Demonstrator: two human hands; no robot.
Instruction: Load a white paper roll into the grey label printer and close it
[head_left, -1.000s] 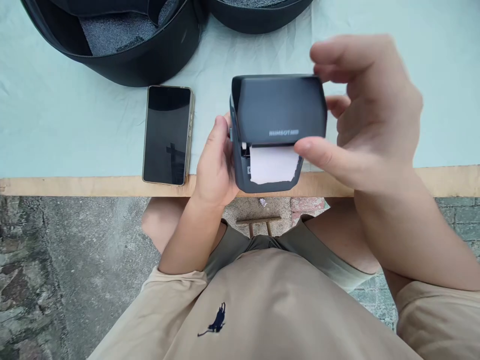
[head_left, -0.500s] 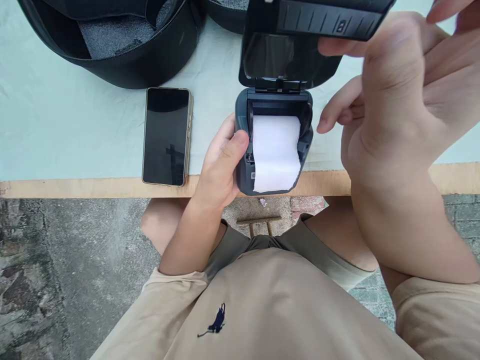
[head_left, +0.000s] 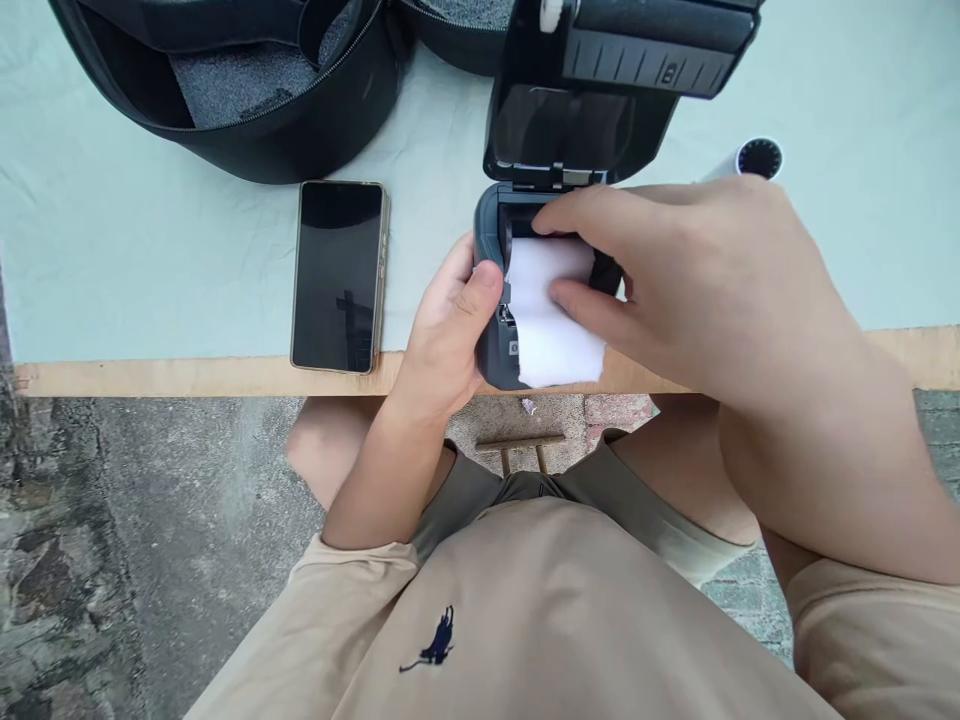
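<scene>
Slightly apart, the thumb and forefinger of the right hand (head_left: 712,280) reach the white paper roll (head_left: 559,315) inside a dark printer (head_left: 495,358); whether they pinch it cannot be told. The left hand (head_left: 448,335) clasps the printer's side at the table's wooden edge (head_left: 187,378), the lid (head_left: 585,125) open beyond. Leftward lies a phone (head_left: 339,275) near a black case (head_left: 300,135); a white cylinder (head_left: 759,158) sits past the right hand.

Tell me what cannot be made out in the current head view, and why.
Head view: paper, its right part, covered by the right hand.
Head view: left hand, fingertips other than the thumb's, hidden behind the printer.
Head view: lid, its top, cut off by the upper edge.
Head view: white tube, its length, hidden by the right hand.
</scene>
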